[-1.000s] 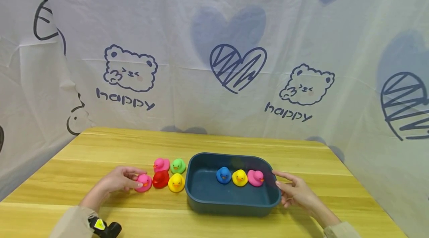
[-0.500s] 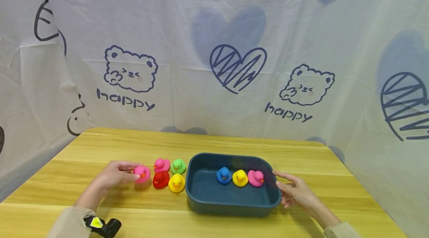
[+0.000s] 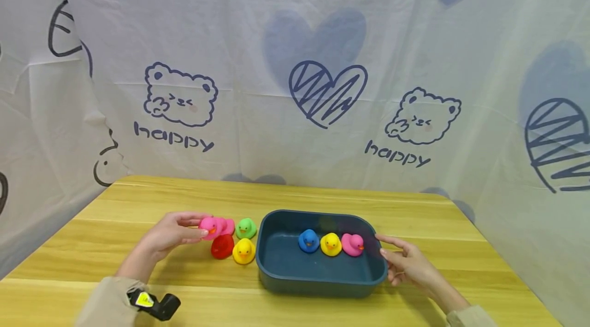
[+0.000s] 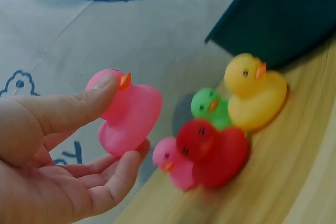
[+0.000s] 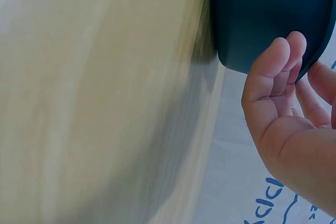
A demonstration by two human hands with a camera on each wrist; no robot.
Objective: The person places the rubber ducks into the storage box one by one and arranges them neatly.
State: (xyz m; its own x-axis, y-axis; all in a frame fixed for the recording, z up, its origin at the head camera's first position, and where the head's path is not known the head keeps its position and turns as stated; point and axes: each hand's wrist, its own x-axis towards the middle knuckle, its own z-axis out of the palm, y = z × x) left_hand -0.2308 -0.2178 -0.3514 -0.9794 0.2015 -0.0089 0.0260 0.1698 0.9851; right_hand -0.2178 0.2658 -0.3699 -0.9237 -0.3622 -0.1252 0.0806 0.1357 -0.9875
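My left hand (image 3: pixel 171 232) pinches a pink rubber duck (image 4: pixel 131 116) between thumb and fingertips, above the tabletop. In the head view that duck partly covers a second pink duck (image 3: pixel 226 225). Beside them stand a red duck (image 3: pixel 223 246), a green duck (image 3: pixel 246 228) and a yellow duck (image 3: pixel 244 251). To their right sits a dark blue-green bin (image 3: pixel 318 287), with a blue duck (image 3: pixel 309 241), another yellow duck (image 3: pixel 330 244) and another pink duck (image 3: pixel 352 244) in a row inside. At the bin's right end my right hand (image 3: pixel 407 263) touches the rim and outer wall with loosely bent fingers.
The wooden table (image 3: pixel 161 191) bears everything. A white cloth (image 3: pixel 258 143) printed with hearts and bears hangs behind it and at both sides. A black strapped device (image 3: pixel 154 304) sits on the left wrist.
The left hand has lifted the pink duck off the table, drawn it slightly back, then moved it right toward the other pink duck. My right hand stays at the bin.
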